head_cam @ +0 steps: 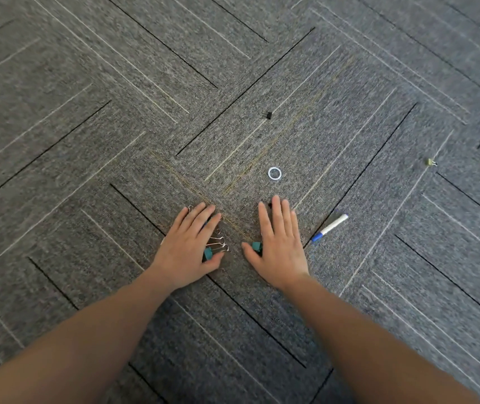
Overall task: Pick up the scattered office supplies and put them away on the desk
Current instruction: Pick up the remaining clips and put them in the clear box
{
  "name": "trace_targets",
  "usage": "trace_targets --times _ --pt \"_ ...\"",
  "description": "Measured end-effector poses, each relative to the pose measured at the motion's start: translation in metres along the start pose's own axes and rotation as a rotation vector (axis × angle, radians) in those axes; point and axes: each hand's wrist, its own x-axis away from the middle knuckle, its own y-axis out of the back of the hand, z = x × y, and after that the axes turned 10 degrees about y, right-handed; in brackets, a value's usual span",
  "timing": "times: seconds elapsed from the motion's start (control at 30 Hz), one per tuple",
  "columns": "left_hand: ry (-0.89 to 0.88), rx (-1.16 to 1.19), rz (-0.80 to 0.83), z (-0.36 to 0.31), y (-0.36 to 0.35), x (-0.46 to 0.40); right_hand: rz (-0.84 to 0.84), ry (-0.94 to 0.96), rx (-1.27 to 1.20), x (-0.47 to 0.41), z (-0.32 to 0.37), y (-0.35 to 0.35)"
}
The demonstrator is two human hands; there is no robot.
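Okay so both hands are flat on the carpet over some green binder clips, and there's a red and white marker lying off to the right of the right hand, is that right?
Not quite: the marker is blue and white, not red and white. The head view shows it on the carpet right of the right hand. Both hands, the left hand too, do lie over green clips.

rough matt grey carpet (87, 126), shiny wire-handled binder clips (217, 243), smooth plastic marker (330, 228)

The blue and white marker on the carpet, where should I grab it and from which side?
Grip the marker around the middle of its white barrel, coming straight down with the right hand, which lies flat just beside it. It lies flat on the carpet, angled from the blue cap nearest you up to the right, with nothing touching it. Set thumb and fingers across its long sides, probably the steadiest hold.
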Motion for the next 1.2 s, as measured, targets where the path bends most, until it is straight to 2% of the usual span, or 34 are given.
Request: trace_targets --times 0.13,0.27,0.37,0.43,0.73,1.03,1.2 --pt "-0.006 0.028 -0.101 0.002 0.0 0.004 0.062 0.217 -0.108 0.008 -0.006 0.001" --pt "0.034 0.012 -0.145 0.002 0.0 0.005 -0.12 0.369 -0.054 0.023 -0.014 -0.01" --pt "0.023 -0.007 -0.135 0.003 0.0 0.001 -0.263 0.278 -0.032 0.018 -0.016 -0.012" --pt "0.0 -0.002 -0.131 0.002 0.002 -0.003 -0.293 0.236 -0.023 0.013 -0.016 -0.012" --pt "-0.02 0.059 -0.116 -0.009 0.005 -0.005 -0.223 0.43 0.065 -0.002 -0.029 -0.003" --pt "0.027 0.086 -0.105 -0.002 0.011 -0.007 -0.217 0.348 -0.02 -0.009 -0.024 0.014" --pt "0.096 0.084 -0.145 0.013 0.053 -0.009 -0.267 0.288 -0.08 -0.02 -0.027 0.062"
